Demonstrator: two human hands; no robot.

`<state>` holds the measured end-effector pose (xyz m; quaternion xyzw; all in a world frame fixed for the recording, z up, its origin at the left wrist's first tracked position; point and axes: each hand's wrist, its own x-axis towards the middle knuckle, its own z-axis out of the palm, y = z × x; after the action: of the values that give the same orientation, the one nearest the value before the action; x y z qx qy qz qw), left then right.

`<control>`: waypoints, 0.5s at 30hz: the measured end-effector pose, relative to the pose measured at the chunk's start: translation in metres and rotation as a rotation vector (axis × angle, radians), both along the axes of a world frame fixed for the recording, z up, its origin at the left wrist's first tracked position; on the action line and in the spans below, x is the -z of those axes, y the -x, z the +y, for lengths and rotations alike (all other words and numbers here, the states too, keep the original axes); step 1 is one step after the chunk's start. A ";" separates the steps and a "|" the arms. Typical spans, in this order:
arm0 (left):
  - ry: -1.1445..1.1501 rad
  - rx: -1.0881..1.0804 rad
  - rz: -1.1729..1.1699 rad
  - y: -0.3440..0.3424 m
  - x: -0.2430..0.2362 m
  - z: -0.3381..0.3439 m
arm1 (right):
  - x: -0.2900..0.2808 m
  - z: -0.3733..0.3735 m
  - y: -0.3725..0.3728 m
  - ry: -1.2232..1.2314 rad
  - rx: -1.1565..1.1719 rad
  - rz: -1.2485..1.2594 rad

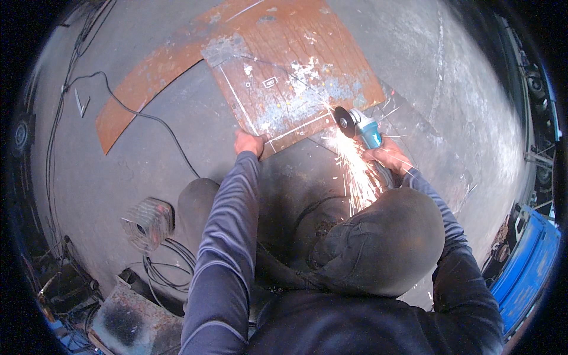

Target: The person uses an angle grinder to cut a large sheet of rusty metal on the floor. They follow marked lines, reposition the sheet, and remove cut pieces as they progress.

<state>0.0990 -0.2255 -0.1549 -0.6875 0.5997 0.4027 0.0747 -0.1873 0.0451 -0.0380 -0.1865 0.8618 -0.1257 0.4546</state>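
Note:
A teal angle grinder (pixel 370 134) is in my right hand (pixel 390 155), fingers wrapped round its body. Its dark disc (pixel 345 122) meets the near right edge of a rusty steel sheet (pixel 307 65), and bright sparks (pixel 357 171) stream from there toward my knees. White chalk lines run along the sheet's left and near edges. My left hand (pixel 249 144) is closed on the sheet's near left corner; the fingertips are partly hidden. Part of the grinder's rear end lies behind the sparks and my knee.
A curved rusty offcut (pixel 131 109) lies left of the sheet on the concrete floor. Black cables (pixel 148 115) trail over the floor at left. A box-shaped spool (pixel 148 223) and coiled cable (pixel 168 266) sit beside my left knee. A blue panel (pixel 529 263) stands at far right.

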 end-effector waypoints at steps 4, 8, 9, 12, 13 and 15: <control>0.007 -0.032 0.014 -0.001 0.006 0.000 | 0.013 0.001 0.008 -0.058 -0.067 0.069; -0.013 -0.036 0.038 -0.005 0.014 -0.002 | 0.016 -0.001 0.006 -0.091 -0.083 0.112; -0.013 -0.035 0.036 -0.005 0.013 -0.002 | 0.016 -0.003 0.006 -0.099 -0.098 0.112; -0.020 -0.026 0.034 -0.003 0.008 -0.002 | 0.015 -0.006 0.004 -0.140 -0.089 0.159; -0.022 -0.014 0.033 0.000 0.006 -0.001 | 0.017 -0.003 0.008 -0.113 -0.104 0.151; -0.022 0.005 0.022 0.000 0.005 -0.001 | 0.016 -0.004 0.010 -0.058 -0.141 0.123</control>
<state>0.0986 -0.2264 -0.1601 -0.6807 0.5977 0.4165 0.0769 -0.1971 0.0409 -0.0536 -0.2409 0.8762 -0.0569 0.4136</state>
